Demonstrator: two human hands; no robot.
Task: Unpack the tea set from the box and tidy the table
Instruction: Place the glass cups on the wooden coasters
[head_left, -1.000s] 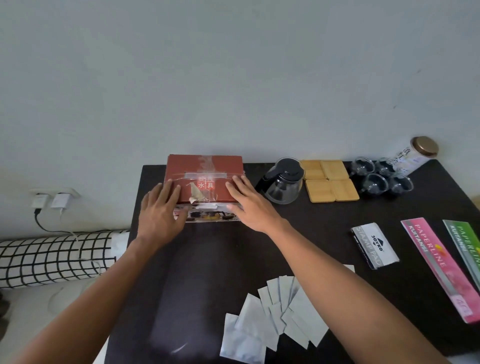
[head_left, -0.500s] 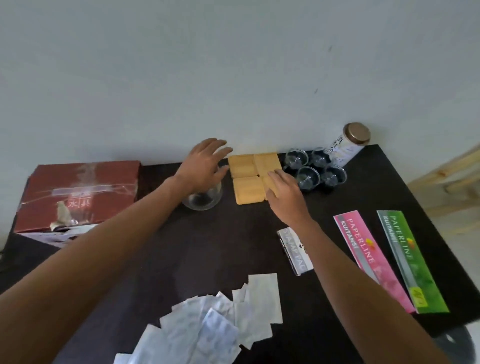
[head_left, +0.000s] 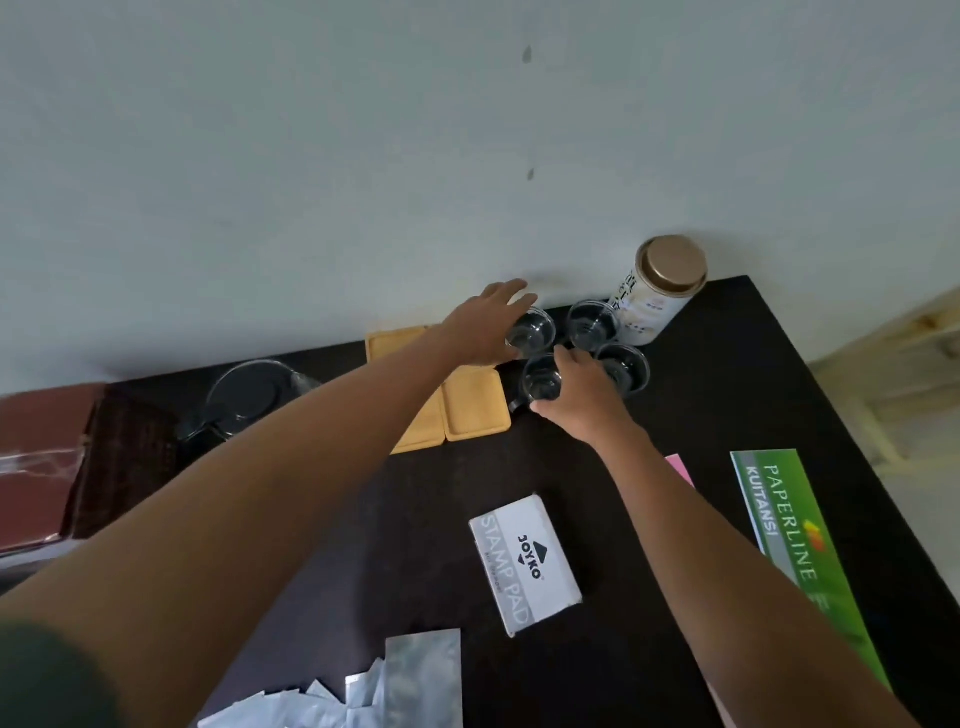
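Clear glass cups (head_left: 592, 325) are glinting, smooth and glossy, on the dark matt surface (head_left: 727, 395). Wooden coasters (head_left: 475, 405) are looking matt and pale. The canister (head_left: 657, 293) is showing a brushed metallic lid; foil sachets (head_left: 423, 675) are shimmering dully.

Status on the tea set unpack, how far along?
Done: teapot, coasters, four glass cups and tea tin stand out of the box. In hand: left hand on the rear-left cup, right hand gripping the front-left cup. Left: foil sachets, stamp pad and receipt books lie scattered.
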